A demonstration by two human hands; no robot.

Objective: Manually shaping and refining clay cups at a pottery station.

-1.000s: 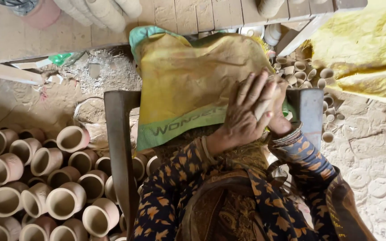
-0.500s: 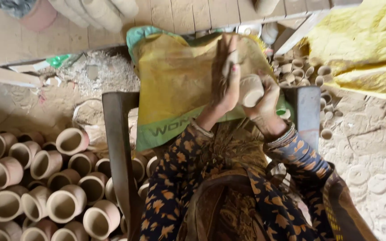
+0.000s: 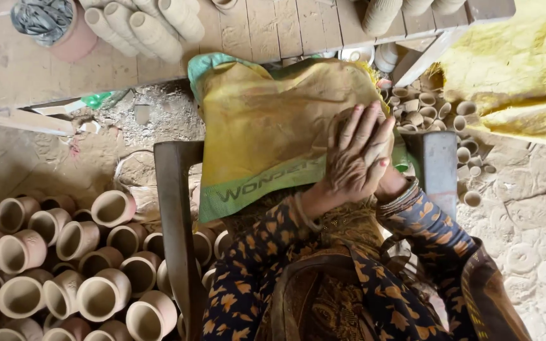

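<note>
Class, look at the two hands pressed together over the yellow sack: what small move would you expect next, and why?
Probably another rolling stroke: the left hand lies flat over the right hand, with a pale lump of clay barely showing between the palms, above the yellow woven sack. Its shape is hidden.

We count two hands, the left hand (image 3: 355, 158) laid over the right hand (image 3: 390, 183), with one clay lump (image 3: 342, 120) between them. One yellow sack with a green hem (image 3: 266, 126) covers the bench (image 3: 175, 221), and a second yellow cloth (image 3: 513, 69) lies at the upper right. At the lower left we count roughly twenty unfired clay cups (image 3: 64, 252) lying together; some are cut off by the frame's edge, so we cannot fix the exact figure. About fifteen much smaller cups (image 3: 437, 110) sit in a cluster at the upper right. Four clay cylinders (image 3: 143, 25) lie side by side at the top, beside one pink pot (image 3: 74, 41).
</note>
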